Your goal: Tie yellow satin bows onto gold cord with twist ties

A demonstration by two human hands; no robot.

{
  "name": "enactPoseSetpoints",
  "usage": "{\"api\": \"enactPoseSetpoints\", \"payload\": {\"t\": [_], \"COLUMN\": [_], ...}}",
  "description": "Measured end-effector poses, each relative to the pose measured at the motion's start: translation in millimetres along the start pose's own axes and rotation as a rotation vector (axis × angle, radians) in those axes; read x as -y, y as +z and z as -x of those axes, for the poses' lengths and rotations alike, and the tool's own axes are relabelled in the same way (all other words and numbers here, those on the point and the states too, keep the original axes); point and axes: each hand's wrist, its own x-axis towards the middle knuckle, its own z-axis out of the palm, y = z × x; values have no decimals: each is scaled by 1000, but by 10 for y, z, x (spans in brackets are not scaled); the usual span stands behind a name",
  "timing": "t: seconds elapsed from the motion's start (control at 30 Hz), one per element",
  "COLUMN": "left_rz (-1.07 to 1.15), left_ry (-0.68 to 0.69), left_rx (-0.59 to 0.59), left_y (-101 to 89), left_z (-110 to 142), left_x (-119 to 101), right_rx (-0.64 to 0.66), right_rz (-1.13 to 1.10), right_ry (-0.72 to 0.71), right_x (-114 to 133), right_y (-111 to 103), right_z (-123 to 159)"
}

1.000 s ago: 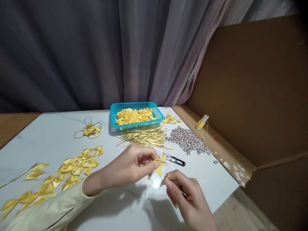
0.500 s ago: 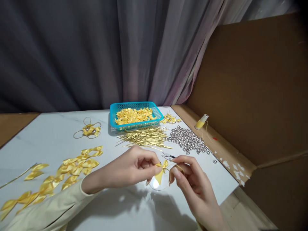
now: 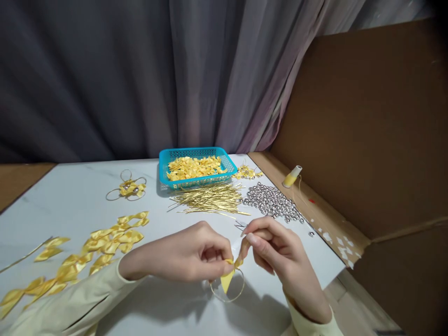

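Observation:
My left hand [image 3: 205, 254] pinches a yellow satin ribbon bow [image 3: 227, 281] between thumb and fingertips. A thin gold elastic loop [image 3: 242, 290] hangs from the bow just above the table. From the right, my right hand [image 3: 280, 256] has thumb and fingers closed at the bow's other end; the exact grip is partly hidden. Behind its fingertips, the small scissors [image 3: 241, 226] lie mostly covered. Several loose yellow bows [image 3: 105, 240] are spread on the table left of my left forearm.
A blue basket [image 3: 161, 170] holds yellow bows. Before it lie gold wire strips [image 3: 210, 198], with a pile of silver beads [image 3: 271, 200] to their right. Finished-looking bow loops [image 3: 131, 187] rest at left. A thread spool [image 3: 291, 177] stands by the cardboard wall [image 3: 367, 130].
The bow and its loop have come down slightly toward me. My right hand has shifted from the cord up to the bow's right end, its fingers now closer together.

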Motion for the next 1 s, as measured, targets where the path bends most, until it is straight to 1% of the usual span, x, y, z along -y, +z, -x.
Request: {"api": "enactPoseSetpoints", "payload": {"t": [0.1,0.17,0.27,0.4,0.47,0.53,0.57,0.7,0.77,0.9,1.0], "left_rz": [6,4,13,46,69,83,82,53,53,33,-14], "left_ry": [15,20,17,27,14,-7,-13,2,11,33,47], "left_rx": [48,66,77,78,86,101,107,108,113,115,118], "left_y": [-7,-18,-27,-24,-27,-36,-42,-61,-62,-56,-49], "left_z": [4,5,3,0,1,2,4,11,14,16,17], "left_x": [-5,-8,-1,41,60,68,66,45,35,22,11], "right_rx": [95,108,113,187,153,105,116,286,308,374,442], "right_rz": [-165,-231,-278,-341,-264,-83,14,314,421,530,574], "right_ry": [116,146,168,241,239,203,189,182,152,81,57], "right_x": [-53,-93,-133,-145,-144,-142,-140,-117,-94,-42,-8], "right_y": [-8,-22,-66,-141,-157,-147,-135,-65,-39,-35,-57], "right_z": [-41,-59,-81,-95,-81,-46,-22,73,91,59,21]}}
